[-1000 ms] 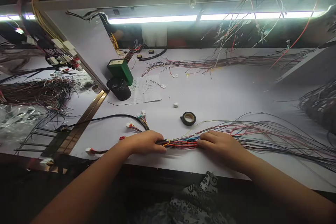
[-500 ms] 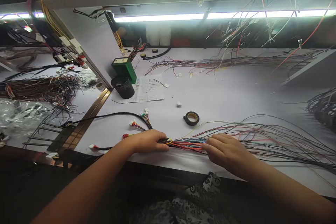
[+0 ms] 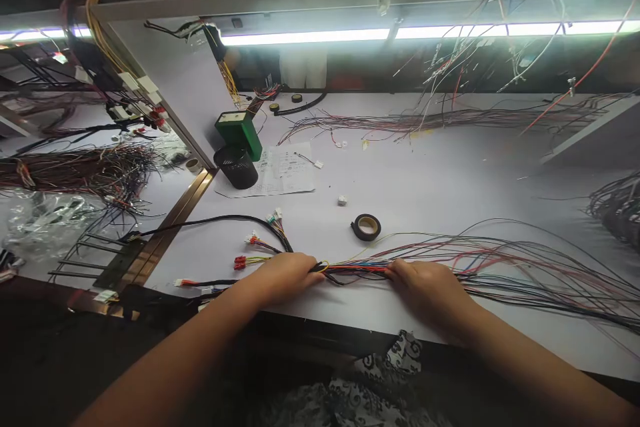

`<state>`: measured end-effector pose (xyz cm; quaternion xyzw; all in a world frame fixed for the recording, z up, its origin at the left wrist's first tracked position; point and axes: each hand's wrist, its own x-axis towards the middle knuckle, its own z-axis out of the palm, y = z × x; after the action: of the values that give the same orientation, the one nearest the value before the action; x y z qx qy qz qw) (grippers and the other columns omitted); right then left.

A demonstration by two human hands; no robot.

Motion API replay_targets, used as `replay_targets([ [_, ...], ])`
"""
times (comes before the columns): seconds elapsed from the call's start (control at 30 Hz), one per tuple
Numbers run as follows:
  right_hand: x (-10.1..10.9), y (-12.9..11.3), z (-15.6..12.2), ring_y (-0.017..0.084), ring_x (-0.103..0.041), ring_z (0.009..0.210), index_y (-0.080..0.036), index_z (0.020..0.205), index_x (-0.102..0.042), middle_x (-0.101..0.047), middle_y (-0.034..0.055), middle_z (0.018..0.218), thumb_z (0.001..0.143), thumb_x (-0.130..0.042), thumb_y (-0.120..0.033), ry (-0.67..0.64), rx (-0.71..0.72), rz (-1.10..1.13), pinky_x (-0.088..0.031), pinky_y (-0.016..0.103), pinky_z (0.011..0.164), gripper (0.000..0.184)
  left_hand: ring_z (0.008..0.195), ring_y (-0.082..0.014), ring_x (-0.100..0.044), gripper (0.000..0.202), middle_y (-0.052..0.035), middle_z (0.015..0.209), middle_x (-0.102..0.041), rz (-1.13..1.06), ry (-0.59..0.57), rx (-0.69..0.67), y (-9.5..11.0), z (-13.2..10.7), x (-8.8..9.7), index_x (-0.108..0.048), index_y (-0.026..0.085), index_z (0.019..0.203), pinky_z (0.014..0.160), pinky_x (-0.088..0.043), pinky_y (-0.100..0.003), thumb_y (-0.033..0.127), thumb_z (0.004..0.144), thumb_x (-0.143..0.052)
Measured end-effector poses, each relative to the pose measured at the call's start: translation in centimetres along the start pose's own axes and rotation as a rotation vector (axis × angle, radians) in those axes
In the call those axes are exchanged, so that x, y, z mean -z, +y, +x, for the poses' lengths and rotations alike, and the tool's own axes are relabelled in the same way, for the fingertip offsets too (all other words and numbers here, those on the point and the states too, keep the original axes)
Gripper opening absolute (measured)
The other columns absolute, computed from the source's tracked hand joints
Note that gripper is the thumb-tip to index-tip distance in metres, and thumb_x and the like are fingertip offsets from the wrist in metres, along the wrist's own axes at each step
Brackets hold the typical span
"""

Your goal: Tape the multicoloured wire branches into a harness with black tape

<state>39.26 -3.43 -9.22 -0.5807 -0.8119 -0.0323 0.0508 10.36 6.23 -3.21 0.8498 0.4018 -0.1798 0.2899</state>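
Note:
A bundle of thin coloured wires (image 3: 357, 269) runs across the front of the white table. My left hand (image 3: 290, 273) is closed round its left part, beside a yellow wire looped over the bundle. Farther right, my right hand (image 3: 425, 283) grips the same bundle, and the wires fan out loosely beyond it. Left of my left hand, black-sleeved branches end in white connectors (image 3: 276, 215), a red connector (image 3: 241, 262) and an orange-and-white connector (image 3: 184, 283). Behind the bundle lies a roll of black tape (image 3: 366, 227), touched by neither hand.
A black mesh cup (image 3: 237, 167) and a green box (image 3: 240, 133) stand at the left on a printed sheet (image 3: 287, 173). A small white connector (image 3: 342, 201) lies mid-table. More wires (image 3: 380, 121) stretch along the back. A metal rack with prongs (image 3: 95, 260) sits at the left edge.
My right hand has closed more tightly, and the wires between my hands are drawn into a narrower bundle. The red connector shows more fully. The whole view has shifted slightly.

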Motion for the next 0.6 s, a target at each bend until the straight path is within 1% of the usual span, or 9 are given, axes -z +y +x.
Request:
replay_targets([
  [0.07, 1.0, -0.1, 0.2, 0.015, -0.05, 0.053, -0.019, 0.077, -0.056, -0.058, 0.0008, 0.061, 0.099, -0.038, -0.031, 0.017, 0.033, 0.052, -0.02, 0.027, 0.051, 0.031, 0.081, -0.0279, -0.063, 0.04, -0.0111, 0.092, -0.068, 0.061, 0.024, 0.007, 0.4, -0.2, -0.1, -0.062, 0.018, 0.093, 0.063, -0.041, -0.032, 0.049, 0.093, -0.036],
  [0.17, 3.3, -1.0, 0.8, 0.019, -0.056, 0.073, -0.02, 0.094, -0.061, -0.063, 0.0053, 0.081, 0.097, -0.043, -0.03, 0.073, 0.113, 0.125, -0.034, 0.029, 0.06, 0.021, 0.079, -0.028, -0.064, 0.041, -0.0112, 0.09, -0.068, 0.082, 0.025, -0.011, 0.6, -0.3, 0.0, -0.063, 0.018, 0.092, 0.062, -0.042, -0.032, 0.049, 0.093, -0.036],
  [0.23, 4.2, -2.2, 1.5, 0.021, -0.055, 0.082, -0.022, 0.103, -0.06, -0.063, 0.0065, 0.092, 0.095, -0.047, -0.026, 0.115, 0.186, 0.154, -0.037, 0.033, 0.07, 0.017, 0.08, -0.0274, -0.064, 0.041, -0.0111, 0.091, -0.068, 0.062, 0.021, -0.017, 0.4, -0.4, 0.1, -0.063, 0.018, 0.093, 0.064, -0.043, -0.032, 0.051, 0.092, -0.039],
  [0.27, 4.2, -3.0, 1.8, 0.021, -0.054, 0.083, -0.022, 0.103, -0.06, -0.063, 0.0057, 0.093, 0.094, -0.048, -0.023, 0.126, 0.23, 0.162, -0.037, 0.034, 0.072, 0.015, 0.082, -0.0271, -0.064, 0.04, -0.0106, 0.093, -0.069, 0.038, 0.031, -0.023, 0.3, -0.4, 0.1, -0.064, 0.018, 0.097, 0.066, -0.044, -0.032, 0.05, 0.091, -0.041],
  [0.33, 3.3, -4.7, 2.7, 0.02, -0.052, 0.08, -0.023, 0.098, -0.061, -0.062, 0.0034, 0.089, 0.093, -0.05, -0.022, 0.141, 0.311, 0.171, -0.035, 0.034, 0.071, 0.012, 0.091, -0.0266, -0.063, 0.039, -0.0084, 0.104, -0.068, -0.017, 0.07, -0.054, 0.2, -0.6, 0.0, -0.059, 0.024, 0.118, 0.073, -0.045, -0.032, 0.048, 0.091, -0.046],
  [0.4, 1.9, -6.1, 3.5, 0.019, -0.051, 0.078, -0.022, 0.091, -0.062, -0.061, 0.0021, 0.084, 0.093, -0.052, -0.021, 0.174, 0.351, 0.18, -0.033, 0.034, 0.069, 0.01, 0.097, -0.0253, -0.062, 0.046, -0.0052, 0.111, -0.066, -0.029, 0.12, -0.097, 0.2, -0.9, -0.3, -0.046, 0.034, 0.135, 0.079, -0.045, -0.031, 0.047, 0.092, -0.045],
  [0.43, 1.2, -6.6, 3.8, 0.018, -0.05, 0.077, -0.021, 0.087, -0.062, -0.06, 0.0019, 0.082, 0.093, -0.052, -0.02, 0.194, 0.354, 0.188, -0.032, 0.033, 0.068, 0.011, 0.096, -0.0243, -0.062, 0.047, -0.0043, 0.111, -0.065, -0.008, 0.142, -0.107, 0.2, -1.0, -0.5, -0.041, 0.038, 0.138, 0.079, -0.044, -0.031, 0.048, 0.093, -0.043],
  [0.5, 0.2, -7.1, 4.2, 0.018, -0.047, 0.075, -0.02, 0.079, -0.06, -0.058, 0.0017, 0.077, 0.092, -0.052, -0.017, 0.224, 0.326, 0.212, -0.03, 0.033, 0.068, 0.016, 0.086, -0.0218, -0.064, 0.044, -0.0037, 0.109, -0.062, 0.061, 0.179, -0.094, 0.4, -1.1, -1.1, -0.043, 0.041, 0.137, 0.074, -0.044, -0.03, 0.049, 0.094, -0.04],
  [0.6, -0.2, -7.2, 4.4, 0.017, -0.044, 0.073, -0.019, 0.072, -0.057, -0.056, 0.0022, 0.075, 0.091, -0.051, -0.018, 0.208, 0.266, 0.281, -0.029, 0.033, 0.068, 0.02, 0.081, -0.02, -0.063, 0.043, -0.0039, 0.111, -0.06, 0.124, 0.252, -0.036, 0.7, -1.1, -2.1, -0.047, 0.036, 0.133, 0.067, -0.043, -0.028, 0.05, 0.093, -0.043],
])
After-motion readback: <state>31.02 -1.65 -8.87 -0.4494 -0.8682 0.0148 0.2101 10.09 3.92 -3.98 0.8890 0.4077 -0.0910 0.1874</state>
